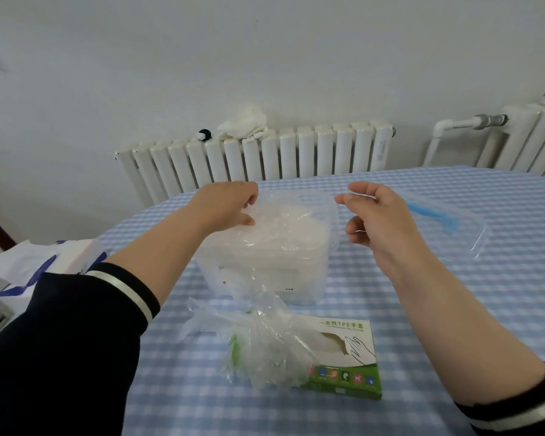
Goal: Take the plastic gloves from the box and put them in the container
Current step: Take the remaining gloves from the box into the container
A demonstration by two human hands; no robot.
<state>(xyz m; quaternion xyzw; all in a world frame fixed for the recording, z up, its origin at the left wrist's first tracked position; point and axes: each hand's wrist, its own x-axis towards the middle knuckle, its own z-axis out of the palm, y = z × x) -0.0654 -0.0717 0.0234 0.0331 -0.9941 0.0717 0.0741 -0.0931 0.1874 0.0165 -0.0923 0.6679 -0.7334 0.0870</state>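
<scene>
A clear plastic glove [299, 221] is stretched flat above the translucent white container [265, 275] in the middle of the table. My left hand [225, 204] pinches the glove's left edge and my right hand [378, 215] pinches its right edge. The container holds a pile of crumpled clear gloves. Near the front edge lies the green and white glove box [350, 357], with a bunch of clear gloves [258, 341] spilling out of its left side.
The round table [453, 294] has a blue and white checked cloth. A clear lid with a blue seal [444, 221] lies at the right. A white and blue plastic bag [38, 265] sits at the left. White radiators [258, 155] line the wall behind.
</scene>
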